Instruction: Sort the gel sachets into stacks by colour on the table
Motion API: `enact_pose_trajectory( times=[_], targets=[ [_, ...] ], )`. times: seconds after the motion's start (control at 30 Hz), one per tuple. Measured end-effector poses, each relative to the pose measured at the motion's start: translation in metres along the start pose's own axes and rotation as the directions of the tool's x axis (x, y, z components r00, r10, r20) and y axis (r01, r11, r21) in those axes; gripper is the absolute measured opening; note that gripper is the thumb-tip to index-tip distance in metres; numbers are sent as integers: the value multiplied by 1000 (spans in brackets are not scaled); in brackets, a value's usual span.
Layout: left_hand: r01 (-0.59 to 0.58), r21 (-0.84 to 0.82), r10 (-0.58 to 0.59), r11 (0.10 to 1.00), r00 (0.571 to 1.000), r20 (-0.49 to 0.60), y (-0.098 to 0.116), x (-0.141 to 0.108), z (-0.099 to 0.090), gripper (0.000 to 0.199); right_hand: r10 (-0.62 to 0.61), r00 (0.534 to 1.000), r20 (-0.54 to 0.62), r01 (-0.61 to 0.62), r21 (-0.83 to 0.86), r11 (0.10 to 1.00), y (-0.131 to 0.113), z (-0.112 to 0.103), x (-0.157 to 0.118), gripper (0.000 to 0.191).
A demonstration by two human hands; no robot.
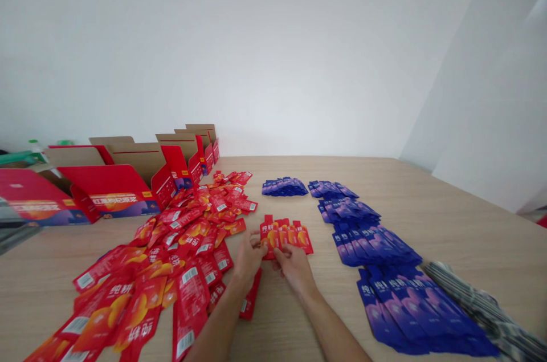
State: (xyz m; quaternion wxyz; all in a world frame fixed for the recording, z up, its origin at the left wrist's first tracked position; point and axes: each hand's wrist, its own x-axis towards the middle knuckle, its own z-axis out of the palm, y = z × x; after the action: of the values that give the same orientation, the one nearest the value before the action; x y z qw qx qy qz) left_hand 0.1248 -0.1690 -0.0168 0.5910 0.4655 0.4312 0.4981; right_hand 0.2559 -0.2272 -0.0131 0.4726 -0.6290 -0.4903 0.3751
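My left hand (248,255) and right hand (296,271) pinch a red sachet fan (292,235), arranged blue fans (371,245) rightward, unsorted red sachets (192,231) leftward.

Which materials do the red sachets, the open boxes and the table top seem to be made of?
The red sachets: glossy, probably plastic or foil laminate; their surfaces catch light.
The open boxes: cardboard, printed red outside, plain brown inside.
The table top: pale wood or wood-look laminate; fine grain shows.
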Motion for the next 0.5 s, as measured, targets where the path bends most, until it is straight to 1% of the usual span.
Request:
enact_pose_trajectory(
  times=[0.07, 0.1, 0.17, 0.23, 0.27, 0.3, 0.37, 0.43, 0.5],
  targets=[
    [-78, 62, 78, 995, 997, 5, -6, 5, 0, 36, -64, 994, -85, 51, -144, 988, 0, -5, 2, 35],
    [-102, 104, 103, 989, 995, -4, -9, 8, -1, 32, -114, 982, -149, 77, -231, 970, 0, -8, 3, 37],
    [-129, 192, 132, 973, 991, -7, -16, 15, -2, 26, -230, 940, -253, 113, -404, 908, 1, -16, 6, 40],
    [-140, 291, 140, 947, 990, 21, -21, 21, -3, 27, -316, 910, -268, 121, -558, 821, 4, -24, 9, 47],
    [-149, 353, 144, 924, 989, 42, -23, 23, -3, 29, -331, 910, -249, 111, -622, 775, 6, -28, 10, 51],
    [-161, 420, 147, 893, 987, 65, -25, 25, -3, 31, -324, 919, -225, 93, -675, 732, 9, -30, 11, 55],
    [-186, 555, 158, 811, 983, 98, -26, 25, 0, 34, -263, 946, -188, 39, -742, 670, 15, -31, 12, 65],
    [-218, 662, 176, 717, 976, 130, -26, 22, 3, 34, -194, 969, -153, 5, -773, 635, 22, -30, 12, 72],
    [-265, 735, 203, 624, 963, 175, -24, 19, 6, 34, -154, 982, -113, 7, -787, 617, 26, -26, 12, 75]
  ],
)
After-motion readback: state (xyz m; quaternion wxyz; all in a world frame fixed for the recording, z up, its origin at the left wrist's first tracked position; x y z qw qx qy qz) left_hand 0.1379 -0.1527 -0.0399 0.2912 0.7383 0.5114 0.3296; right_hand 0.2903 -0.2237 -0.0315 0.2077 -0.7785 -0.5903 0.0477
